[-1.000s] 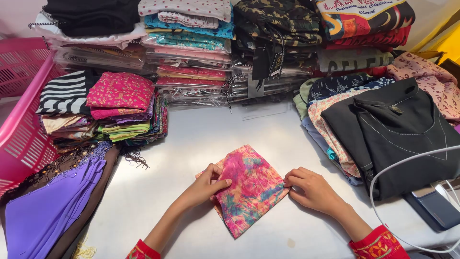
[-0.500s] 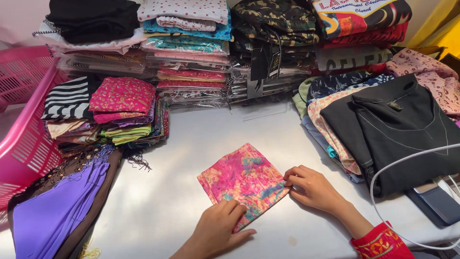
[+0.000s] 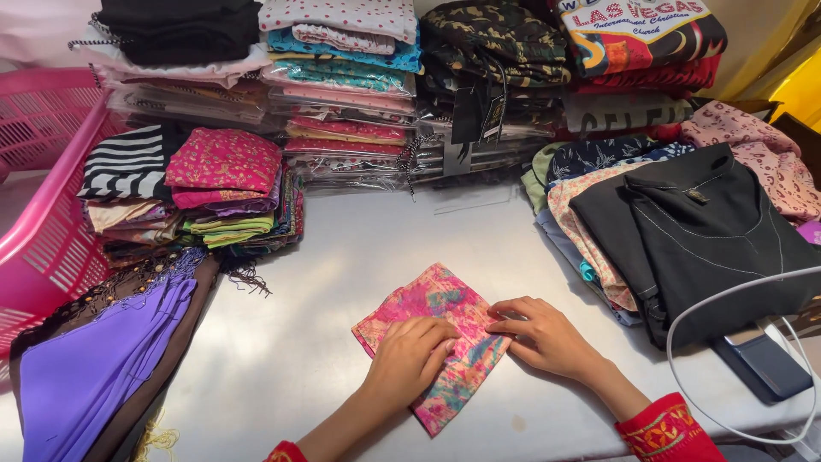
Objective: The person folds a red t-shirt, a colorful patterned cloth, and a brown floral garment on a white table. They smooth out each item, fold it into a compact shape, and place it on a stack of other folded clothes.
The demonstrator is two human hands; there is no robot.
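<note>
I take the folded pink patterned cloth as my landmark; it lies flat on the grey table, nearest me and roughly central. My left hand rests palm down on the cloth's near half, fingers held loosely together and pressing the fabric flat, gripping nothing. My right hand sits at the cloth's right edge, palm down, its fingers together and pointing left, the fingertips touching the fabric's edge beside my left hand. Both wrists show red embroidered cuffs.

Right of the cloth and well apart, a dark flat phone-like device lies near the table's edge with a white cable looping round it. Just beyond that, a black garment tops a pile of folded floral pieces.

Left of the cloth, well apart, a purple fabric lies over a brown fringed one, hanging toward me. Farther left stands a pink plastic basket.

Beyond the cloth to the left, a short stack of folded clothes carries a magenta patterned piece on top, with a black-and-white striped one beside it. Farthest from the cloth, along the back, taller stacks of folded and plastic-wrapped garments stand in a row, including camouflage fabric and a printed shirt.
</note>
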